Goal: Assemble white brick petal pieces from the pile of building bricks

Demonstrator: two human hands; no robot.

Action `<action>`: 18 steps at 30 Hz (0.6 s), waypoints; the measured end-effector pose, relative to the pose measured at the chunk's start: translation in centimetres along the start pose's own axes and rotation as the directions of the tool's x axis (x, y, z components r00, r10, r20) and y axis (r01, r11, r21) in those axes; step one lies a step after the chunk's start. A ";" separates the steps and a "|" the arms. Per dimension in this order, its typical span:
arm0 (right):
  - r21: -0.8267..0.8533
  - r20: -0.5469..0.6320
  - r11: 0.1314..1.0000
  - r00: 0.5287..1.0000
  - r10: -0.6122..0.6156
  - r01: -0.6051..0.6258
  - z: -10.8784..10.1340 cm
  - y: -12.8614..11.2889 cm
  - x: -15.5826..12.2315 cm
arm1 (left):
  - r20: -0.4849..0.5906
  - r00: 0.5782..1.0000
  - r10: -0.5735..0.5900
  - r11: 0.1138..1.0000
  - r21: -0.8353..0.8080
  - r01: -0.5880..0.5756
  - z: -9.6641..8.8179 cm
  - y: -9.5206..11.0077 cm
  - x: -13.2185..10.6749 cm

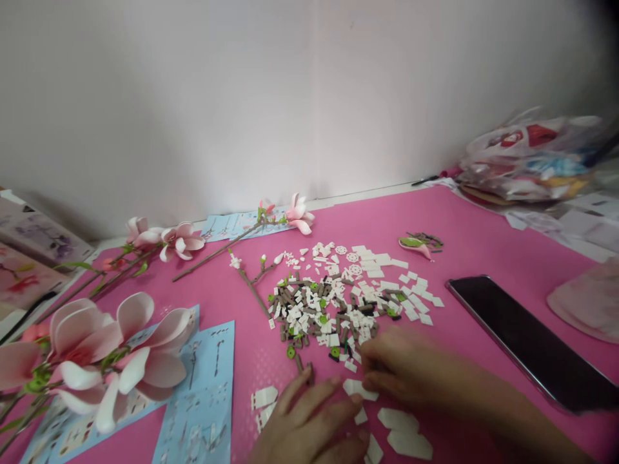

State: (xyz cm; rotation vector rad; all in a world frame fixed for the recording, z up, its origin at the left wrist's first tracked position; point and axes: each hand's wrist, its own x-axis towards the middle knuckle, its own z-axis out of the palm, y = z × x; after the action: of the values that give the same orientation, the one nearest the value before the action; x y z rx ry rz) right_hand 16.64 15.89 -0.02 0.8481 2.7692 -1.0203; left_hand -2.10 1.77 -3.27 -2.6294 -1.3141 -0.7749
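A loose heap of small plastic bricks (324, 309) in white, brown and green lies on a pink mat (488, 238). Below it are larger white curved plates (405, 433). My left hand (309, 422) rests at the bottom of the view with its fingers apart, its index fingertip reaching a white plate (358, 389). My right hand (403, 367) comes in from the lower right, fingers bent at that plate's upper edge and the heap's lower rim. Whether those fingers pinch a piece is hidden.
Built pink-and-white brick magnolia branches (97, 351) and light blue instruction sheets (203, 399) lie to the left. A black phone (527, 341) lies to the right, near a pale pink cloth (587, 301). A plastic bag (532, 158) sits at the back right, against a white wall (290, 96).
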 end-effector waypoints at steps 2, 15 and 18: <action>-0.004 0.012 1.000 1.000 0.005 -0.004 0.0 -0.3 -0.1 | -0.015 0.999 0.053 0.995 0.081 -0.051 0.4 0.0 0.1; -0.089 -0.627 0.896 0.724 0.289 -0.435 -2.6 2.4 1.5 | 0.076 0.976 0.205 0.976 0.061 -0.210 1.9 -0.9 -0.6; -0.140 -0.697 0.831 0.649 0.303 -0.539 -2.9 4.3 1.8 | 0.073 0.986 0.150 0.987 -0.074 -0.144 1.9 -0.7 -0.9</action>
State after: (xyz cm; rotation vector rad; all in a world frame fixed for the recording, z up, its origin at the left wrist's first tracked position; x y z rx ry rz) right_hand 17.74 21.24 -0.70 1.9835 2.8224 -0.1362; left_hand -2.33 2.13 -5.49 -2.7988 -1.1131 -0.7144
